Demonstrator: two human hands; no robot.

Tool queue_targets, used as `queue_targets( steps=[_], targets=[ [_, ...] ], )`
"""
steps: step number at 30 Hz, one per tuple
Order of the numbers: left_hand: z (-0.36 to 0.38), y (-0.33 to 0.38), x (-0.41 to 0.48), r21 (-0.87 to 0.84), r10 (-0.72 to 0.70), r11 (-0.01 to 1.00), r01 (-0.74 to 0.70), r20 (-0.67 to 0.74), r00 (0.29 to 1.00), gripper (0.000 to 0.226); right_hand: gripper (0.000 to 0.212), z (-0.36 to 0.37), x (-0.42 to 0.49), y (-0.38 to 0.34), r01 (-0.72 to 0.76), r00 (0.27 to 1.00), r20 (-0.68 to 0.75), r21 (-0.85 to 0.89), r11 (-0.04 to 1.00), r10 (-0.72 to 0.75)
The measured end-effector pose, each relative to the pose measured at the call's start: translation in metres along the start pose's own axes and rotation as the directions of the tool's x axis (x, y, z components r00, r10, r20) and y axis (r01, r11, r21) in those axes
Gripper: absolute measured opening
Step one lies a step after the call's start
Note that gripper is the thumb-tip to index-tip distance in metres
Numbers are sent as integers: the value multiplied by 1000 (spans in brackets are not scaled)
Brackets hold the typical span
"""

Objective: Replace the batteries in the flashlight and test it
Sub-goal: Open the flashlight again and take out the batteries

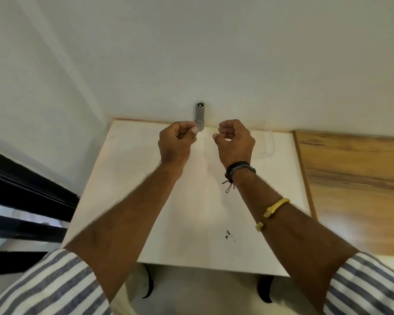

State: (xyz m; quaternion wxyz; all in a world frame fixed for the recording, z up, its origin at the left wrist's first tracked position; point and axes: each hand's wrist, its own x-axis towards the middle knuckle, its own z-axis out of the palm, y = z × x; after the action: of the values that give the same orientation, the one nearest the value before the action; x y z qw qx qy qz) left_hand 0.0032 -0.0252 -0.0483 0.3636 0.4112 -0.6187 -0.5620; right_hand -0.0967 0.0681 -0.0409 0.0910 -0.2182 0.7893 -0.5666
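Soft, even daylight fills the scene, which is bright and slightly washed out. The white wall (pixel 214 53) shades faintly grey toward the top. The white table (pixel 127 178) is nearly overexposed, with faint shadows under the arms. A bright glare patch sits on the wooden worktop (pixel 355 173) near its front edge. Wide-angle distortion bends lines at the picture's edges. The striped sleeves (pixel 55 287) at the bottom corners are blurred, and the whole picture is mildly soft.

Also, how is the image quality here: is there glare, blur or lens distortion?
Head view: wide-angle lens bends the white table edges and wall lines; soft, even light with faint shadows; a bright glare patch on the wooden board at right; the small grey metal flashlight is fairly sharp; the striped sleeves at the bottom corners are blurred.
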Motion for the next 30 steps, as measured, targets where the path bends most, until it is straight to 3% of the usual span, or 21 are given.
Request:
queue_targets(
  steps=[12,21,26,30],
  targets=[
    [24,3,-126,68,-11,998,-5,227,974,20,18,-119,-99,27,-185,978,-87,36,982,187],
    [80,-7,-174,324,-47,937,-129,483,874,30,18,-188,-125,71,-323,940,-191,-224,920,283],
    [110,-17,-176,500,-126,847,-181,519,845,41,24,-194,-124,89,-346,938,-164,-374,860,306],
    [127,-23,-176,568,-94,761,-313,575,813,44,35,-187,-116,94,-337,941,-138,-453,825,308]
  ],
)
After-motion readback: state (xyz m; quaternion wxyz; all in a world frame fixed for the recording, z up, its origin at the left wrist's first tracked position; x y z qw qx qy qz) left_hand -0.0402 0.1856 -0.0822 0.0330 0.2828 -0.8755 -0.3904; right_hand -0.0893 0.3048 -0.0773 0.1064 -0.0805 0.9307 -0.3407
